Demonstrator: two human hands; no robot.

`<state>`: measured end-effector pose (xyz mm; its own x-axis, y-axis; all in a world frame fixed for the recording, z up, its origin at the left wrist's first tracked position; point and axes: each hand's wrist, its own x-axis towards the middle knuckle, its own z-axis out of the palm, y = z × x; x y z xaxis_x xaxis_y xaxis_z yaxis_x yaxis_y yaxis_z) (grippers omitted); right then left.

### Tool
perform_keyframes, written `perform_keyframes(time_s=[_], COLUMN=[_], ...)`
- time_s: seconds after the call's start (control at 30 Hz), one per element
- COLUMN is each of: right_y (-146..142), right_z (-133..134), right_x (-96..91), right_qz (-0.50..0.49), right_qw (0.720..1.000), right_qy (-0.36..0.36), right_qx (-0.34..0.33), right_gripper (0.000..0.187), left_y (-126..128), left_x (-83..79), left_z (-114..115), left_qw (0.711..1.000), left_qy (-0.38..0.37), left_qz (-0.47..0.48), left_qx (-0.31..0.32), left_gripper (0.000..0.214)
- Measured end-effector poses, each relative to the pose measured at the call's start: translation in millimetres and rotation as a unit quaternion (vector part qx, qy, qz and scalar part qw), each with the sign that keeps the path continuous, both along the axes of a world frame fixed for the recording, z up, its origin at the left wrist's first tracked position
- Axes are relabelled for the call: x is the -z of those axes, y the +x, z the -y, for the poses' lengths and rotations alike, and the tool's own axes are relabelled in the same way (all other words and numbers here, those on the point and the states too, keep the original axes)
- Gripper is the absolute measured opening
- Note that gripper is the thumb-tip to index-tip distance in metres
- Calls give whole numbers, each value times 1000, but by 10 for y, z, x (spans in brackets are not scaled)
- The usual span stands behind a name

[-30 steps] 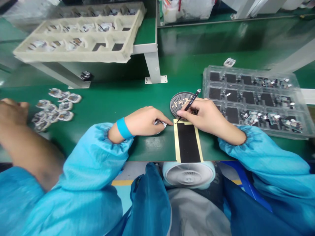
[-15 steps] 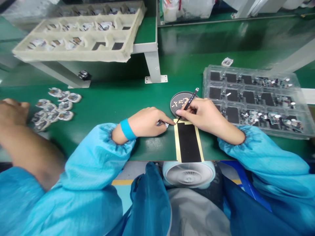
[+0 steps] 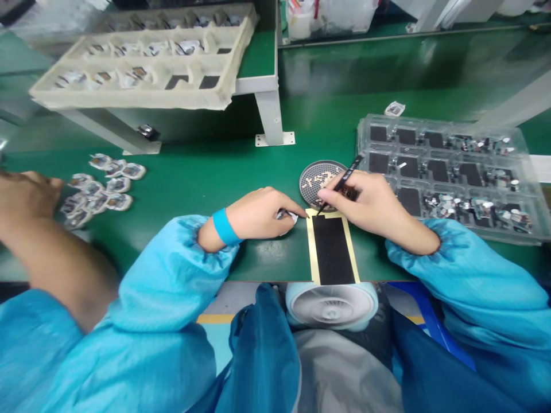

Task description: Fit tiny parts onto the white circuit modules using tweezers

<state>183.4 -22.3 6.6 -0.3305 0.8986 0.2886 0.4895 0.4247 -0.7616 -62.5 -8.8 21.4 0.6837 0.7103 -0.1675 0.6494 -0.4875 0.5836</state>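
- Left hand [image 3: 261,213]: fingers curled round a small white part [image 3: 288,216], mostly hidden by the hand; index finger stretched right, tip at the far left corner of the yellow tape [image 3: 352,252].
- Right hand [image 3: 373,198]: gripping a slim black tool [image 3: 348,175], pen-style, slanted; tip down left, at the tape along the pad's far edge. Tip contact: can't tell.
- Pad [image 3: 333,249]: black, flat on the worktop [image 3: 206,166], taped along left, right and far sides; near end at the worktop's near edge. Lies right of the left hand, left and near of the right hand.
- Dish [image 3: 307,193]: round, grey, just beyond the pad, beside the right hand's fingers; beige bits [image 3: 329,172] in it.
- Clear tray [image 3: 477,230]: right side, beyond the right forearm; black pieces and small parts in its compartments.
- White pieces [image 3: 98,201]: cluster on the left, well apart from the left hand.
- Beige tray [image 3: 129,100]: far left, raised on a stand; loaded compartments.
- Co-worker's hand [image 3: 28,195]: left edge, near the cluster; grip can't be told.
- Fan [image 3: 332,307]: below the worktop's near edge, by the pad.
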Motion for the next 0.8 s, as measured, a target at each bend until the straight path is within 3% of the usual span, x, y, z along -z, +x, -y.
perform_keyframes(time_s=[0.1, 0.23, 0.33, 0.43, 0.53, 0.63, 0.8], right_y=[43, 64, 82, 122, 148, 142, 134], right_z=[63, 122, 125, 113, 99, 79, 50], right_x=[-112, -178, -162, -155, -156, -131, -51], right_qz=[-102, -216, -192, -139, -84, -65, -28], right_qw=[995, 976, 976, 985, 994, 993, 991], right_qy=[-18, 15, 103, 86, 60, 98, 128], right_qx=[3, -13, 9, 48, 30, -21, -19], right_gripper=[30, 33, 42, 43, 28, 13, 10], left_y=[10, 124, 211, 246, 247, 245, 247], left_x=[36, 87, 131, 188, 247, 290, 305], left_z=[-22, 0, 28, 42, 55, 74, 87], left_qw=[989, 944, 919, 912, 917, 927, 938], left_qy=[-55, -134, -165, -168, -133, -76, -39], left_qz=[110, 244, 295, 315, 313, 302, 280], left_qx=[-76, -179, -200, -204, -207, -207, -202], left_gripper=[37, 30, 31, 34, 37, 40, 44])
